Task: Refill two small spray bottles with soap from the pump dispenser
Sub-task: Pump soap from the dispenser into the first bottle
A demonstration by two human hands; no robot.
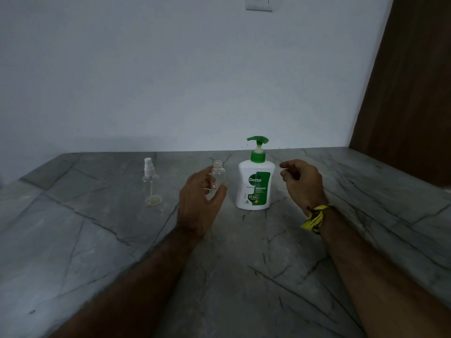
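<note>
Grey marble counter (pixel 97 240) runs up to a pale wall (pixel 146 69); brown wood panel (pixel 410 93) at the right end, switch plate (pixel 259 3) high on the wall.

White Dettol pump dispenser (pixel 255 186) with green pump head stands upright near the counter's back edge, about mid-width, spout pointing left.

Left hand (pixel 197 201) is just left of the dispenser, fingers spread and loosely curved around the uncapped spray bottle (pixel 216 178). That bottle is clear, upright, neck open, small red-and-white label on its side. Thumb sits to its right, fingers to its left; can't tell whether they actually touch the plastic or just cup it.

Right hand (pixel 302 184) hovers right of the dispenser, near but not touching, fingers loosely curled, nothing visible in them. Yellow thread band (pixel 314 217) on that wrist.

Second spray bottle (pixel 151 185), clear with white sprayer cap on, stands upright well left of the left hand, also toward the back edge. Dip tube is visible inside, coiled at the base.
</note>
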